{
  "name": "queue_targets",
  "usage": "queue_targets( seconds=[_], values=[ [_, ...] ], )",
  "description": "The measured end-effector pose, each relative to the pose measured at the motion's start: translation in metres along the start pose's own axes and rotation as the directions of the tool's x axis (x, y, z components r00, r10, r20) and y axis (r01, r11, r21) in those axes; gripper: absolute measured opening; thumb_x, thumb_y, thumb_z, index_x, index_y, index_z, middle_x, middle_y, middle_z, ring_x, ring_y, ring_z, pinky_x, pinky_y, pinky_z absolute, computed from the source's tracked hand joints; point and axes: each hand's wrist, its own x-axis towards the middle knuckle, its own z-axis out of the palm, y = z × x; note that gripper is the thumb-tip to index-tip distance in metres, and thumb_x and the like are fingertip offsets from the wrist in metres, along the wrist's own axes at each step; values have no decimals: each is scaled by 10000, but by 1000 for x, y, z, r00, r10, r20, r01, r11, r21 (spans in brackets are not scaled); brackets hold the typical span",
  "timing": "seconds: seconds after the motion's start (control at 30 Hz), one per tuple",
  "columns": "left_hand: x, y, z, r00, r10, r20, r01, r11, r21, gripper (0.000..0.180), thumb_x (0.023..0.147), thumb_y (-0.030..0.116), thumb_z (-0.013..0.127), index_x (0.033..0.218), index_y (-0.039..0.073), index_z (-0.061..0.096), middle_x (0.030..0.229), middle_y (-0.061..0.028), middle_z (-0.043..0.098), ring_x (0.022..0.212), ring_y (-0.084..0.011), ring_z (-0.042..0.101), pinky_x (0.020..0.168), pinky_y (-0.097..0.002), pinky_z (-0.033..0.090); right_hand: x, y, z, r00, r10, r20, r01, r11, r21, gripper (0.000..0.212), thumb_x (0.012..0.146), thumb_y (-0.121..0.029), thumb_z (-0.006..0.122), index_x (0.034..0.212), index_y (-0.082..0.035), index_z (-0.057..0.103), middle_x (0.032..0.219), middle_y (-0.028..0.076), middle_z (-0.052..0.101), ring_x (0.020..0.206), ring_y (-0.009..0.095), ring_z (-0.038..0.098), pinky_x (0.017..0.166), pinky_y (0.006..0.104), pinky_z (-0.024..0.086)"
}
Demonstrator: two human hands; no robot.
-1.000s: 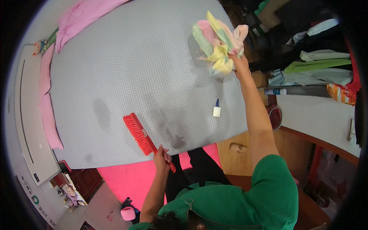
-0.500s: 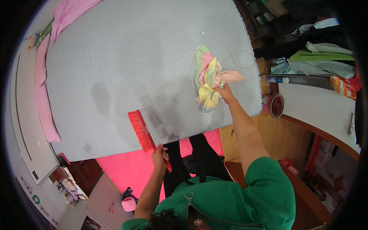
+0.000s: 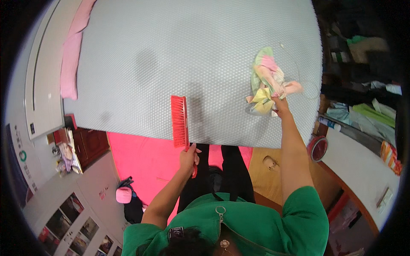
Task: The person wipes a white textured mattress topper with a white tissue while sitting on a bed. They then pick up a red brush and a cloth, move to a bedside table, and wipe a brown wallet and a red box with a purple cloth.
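Note:
My left hand (image 3: 188, 159) is closed round the handle of a red bed brush (image 3: 180, 121). The brush stands out over the near edge of a grey, dimpled mattress (image 3: 141, 102), with its bristles facing left. At the right part of the mattress, my right hand (image 3: 280, 106) grips a crumpled cloth (image 3: 271, 77) in pastel green, pink and yellow. The cloth spreads away from my fingers, and its lower end is slightly blurred. Whether the cloth is a garment I cannot tell.
Pink bedding (image 3: 71, 59) lines the mattress's left edge. A bright pink mat (image 3: 141, 153) lies on the floor by my legs. Beyond the right edge are folded clothes (image 3: 371, 117) on a shelf and a round red bin (image 3: 318, 148). A cabinet (image 3: 92, 200) stands at lower left.
The whole view has shifted, so the bed and both hands appear further right. The brush has turned more upright. My right hand still grips the cloth, now more bunched.

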Motion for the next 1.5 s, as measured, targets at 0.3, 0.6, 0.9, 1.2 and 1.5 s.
queue_targets(
  seconds=[0.3,0.6,0.9,1.2,1.5],
  values=[
    [-3,-10,-3,999,-40,2,40,985,-166,389,1000,309,631,788,-16,607,474,-22,416,360,-144,389,374,-299,322,46,6,-45,848,-486,-210,417,858,-298,649,788,-220,804,1337,28,562,1241,156,658,1090,278,643,929,391,509],
    [0,-19,-42,1000,12,18,-7,968,-252,350,1009,275,629,805,-9,624,504,-4,455,369,-112,406,364,-272,331,-51,-25,48,406,-914,21,626,261,-735,604,814,-269,784,1288,29,557,1263,259,612,1168,440,583,1011,473,456],
    [1,-1,-140,994,4,-107,-42,934,-356,266,953,230,644,779,29,630,471,-5,432,369,-126,430,358,-288,325,-209,112,251,668,-252,701,673,607,-423,570,762,-149,760,1291,-28,586,1199,224,674,1128,393,645,964,446,497],
    [-5,-18,-222,969,47,-244,-157,879,-451,288,965,247,649,807,7,625,485,-9,418,361,-147,404,372,-308,318,-195,34,172,874,49,484,115,946,-302,625,831,-89,706,1410,2,487,1290,160,633,1144,280,642,948,398,532],
    [-46,-58,-217,976,20,-215,-141,813,-565,291,961,256,665,814,8,623,489,-8,414,370,-150,407,372,-300,312,-200,29,149,884,72,462,-4,989,-148,632,820,-87,675,1414,-3,476,1269,159,630,1077,320,673,876,460,581]
  ],
)
